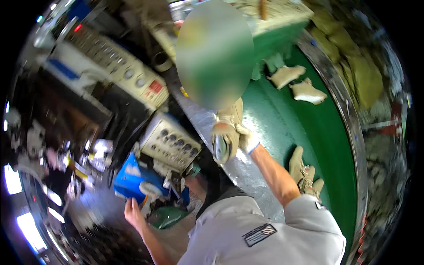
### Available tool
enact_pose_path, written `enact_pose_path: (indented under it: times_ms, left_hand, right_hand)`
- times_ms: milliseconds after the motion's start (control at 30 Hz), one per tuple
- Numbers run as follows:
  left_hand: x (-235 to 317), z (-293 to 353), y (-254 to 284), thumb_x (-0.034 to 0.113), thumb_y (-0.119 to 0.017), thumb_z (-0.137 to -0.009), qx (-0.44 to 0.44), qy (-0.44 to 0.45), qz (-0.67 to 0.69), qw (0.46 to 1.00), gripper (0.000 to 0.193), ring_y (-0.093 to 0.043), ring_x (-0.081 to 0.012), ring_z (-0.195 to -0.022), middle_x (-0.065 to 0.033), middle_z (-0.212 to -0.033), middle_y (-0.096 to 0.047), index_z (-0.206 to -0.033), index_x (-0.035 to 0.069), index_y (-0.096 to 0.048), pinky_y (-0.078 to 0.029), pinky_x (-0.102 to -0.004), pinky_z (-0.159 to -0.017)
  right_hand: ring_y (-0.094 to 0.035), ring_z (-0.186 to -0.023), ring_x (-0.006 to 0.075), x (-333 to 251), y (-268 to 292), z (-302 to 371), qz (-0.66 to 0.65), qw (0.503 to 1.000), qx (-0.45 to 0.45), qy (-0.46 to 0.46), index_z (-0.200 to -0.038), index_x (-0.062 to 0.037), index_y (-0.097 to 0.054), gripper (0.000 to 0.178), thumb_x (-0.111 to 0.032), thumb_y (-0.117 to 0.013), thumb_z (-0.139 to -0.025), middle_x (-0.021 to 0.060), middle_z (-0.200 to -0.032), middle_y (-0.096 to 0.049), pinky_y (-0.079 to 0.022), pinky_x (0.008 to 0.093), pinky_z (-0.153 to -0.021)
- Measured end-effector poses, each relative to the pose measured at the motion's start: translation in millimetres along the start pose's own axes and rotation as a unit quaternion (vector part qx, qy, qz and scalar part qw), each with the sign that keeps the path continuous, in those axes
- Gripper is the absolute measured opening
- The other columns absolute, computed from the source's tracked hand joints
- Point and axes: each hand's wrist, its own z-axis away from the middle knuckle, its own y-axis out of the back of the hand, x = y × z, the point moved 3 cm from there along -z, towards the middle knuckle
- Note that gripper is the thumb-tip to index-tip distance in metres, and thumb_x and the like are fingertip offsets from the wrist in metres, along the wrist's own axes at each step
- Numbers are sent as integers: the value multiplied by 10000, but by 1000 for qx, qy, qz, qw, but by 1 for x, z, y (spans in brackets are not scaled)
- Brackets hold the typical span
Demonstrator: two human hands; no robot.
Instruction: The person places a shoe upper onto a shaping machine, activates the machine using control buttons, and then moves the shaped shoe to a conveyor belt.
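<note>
Grasped by the gloved right hand [248, 138] at the left edge of the green surface [282, 126], the tan shoe [225, 131] could fall if that 1-handed grip slips; whether the left hand [134, 212], near the blue machine [134, 176], holds anything I cannot tell.

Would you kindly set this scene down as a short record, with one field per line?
Right hand: gloved, gripping a beige boot
Left hand: bare, beside a blue machine; contact unclear
Green surface: bears two pale shoes farther off and more boots right of the right forearm
Control panel: pale, with dark knobs, left of the gripped boot
Clothing: grey shirt
</note>
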Motion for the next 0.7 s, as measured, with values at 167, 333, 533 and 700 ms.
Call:
enact_pose_path:
  times_ms: [167, 333, 533, 700]
  left_hand:
    - [86, -40, -57, 197, -635, -1007, -184, 71, 295, 935, 402, -712, -243, -1000, -170, -1192, -711, -1288, -90, -620, -549, -350, -907]
    - [69, -68, -36, 285, -601, -1021, -272, 86, 380, 880, 386, -724, -182, -852, -87, -1030, -739, -1252, -21, -649, -580, -316, -773]
    - [8, -97, 35, 132, -723, -930, -118, 138, 426, 886, 151, -699, -139, -684, -68, -849, -728, -995, -3, -703, -597, -271, -641]
    - [-14, -130, 64, 31, -733, -872, -11, 120, 461, 879, 221, -718, -174, -784, -110, -944, -731, -1078, -47, -713, -621, -317, -728]
  right_hand:
    - [-635, -1190, 368, 150, -96, 30, -118, 968, -16, -220, -1387, 36, -532, 552, -346, -608, -997, 242, -1332, -629, -484, 502, -1077]
    - [-686, -1019, 220, 228, -191, 22, 153, 968, -40, -194, -1305, 22, -595, 440, -245, -677, -965, 111, -1152, -700, -561, 353, -892]
    - [-666, -1057, 187, 293, -257, -6, 302, 931, -80, -190, -1353, 42, -561, 507, -250, -681, -957, 114, -1194, -684, -531, 320, -925]
    - [-651, -1083, 171, 344, -296, -37, 280, 933, -116, -192, -1400, 7, -539, 512, -240, -670, -972, 99, -1240, -661, -526, 300, -924]
